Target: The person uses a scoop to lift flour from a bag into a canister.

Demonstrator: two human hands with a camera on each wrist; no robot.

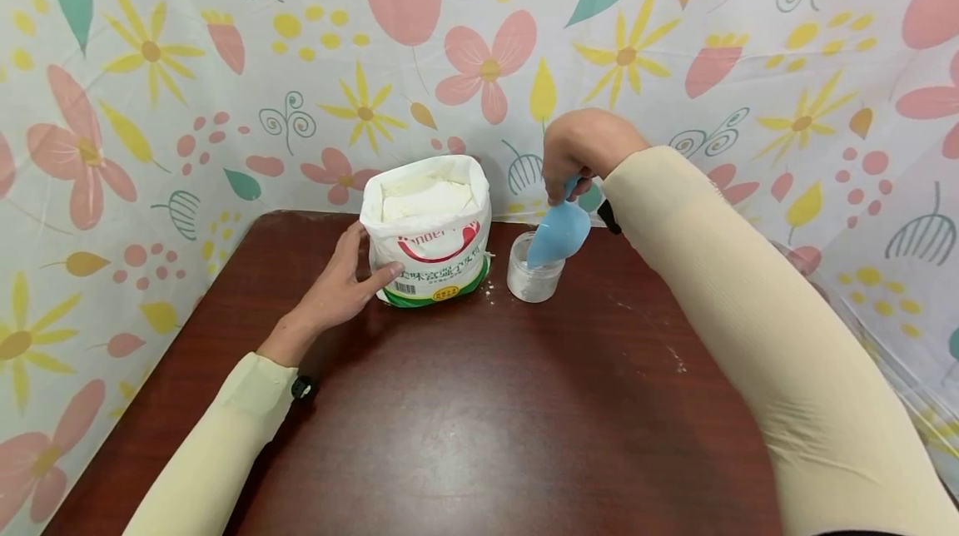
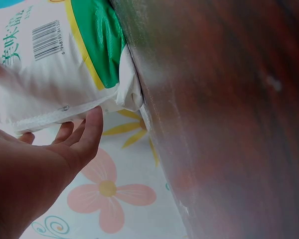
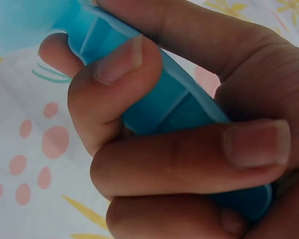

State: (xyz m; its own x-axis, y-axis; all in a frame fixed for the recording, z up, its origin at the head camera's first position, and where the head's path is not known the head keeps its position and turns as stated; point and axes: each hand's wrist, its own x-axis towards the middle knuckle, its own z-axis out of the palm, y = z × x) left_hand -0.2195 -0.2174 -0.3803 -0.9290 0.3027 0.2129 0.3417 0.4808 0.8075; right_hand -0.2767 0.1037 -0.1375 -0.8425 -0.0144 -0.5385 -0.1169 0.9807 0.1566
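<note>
From afar I judge the blue scoop [image 1: 560, 232], tipped at the clear jar's [image 1: 534, 282] mouth, light and stiff, best held by the handle [image 3: 177, 109] my right hand [image 1: 589, 145] wraps, my left hand [image 1: 340, 286] spread against the powder bag [image 1: 438, 257]

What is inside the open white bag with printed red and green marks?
In the white printed bag, white powder shows at the open top. What lies deeper is covered by that powder and the bag's walls.

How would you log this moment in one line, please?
left hand: touches open white bag; right hand: grips blue scoop; scoop: at mouth of clear jar
</note>
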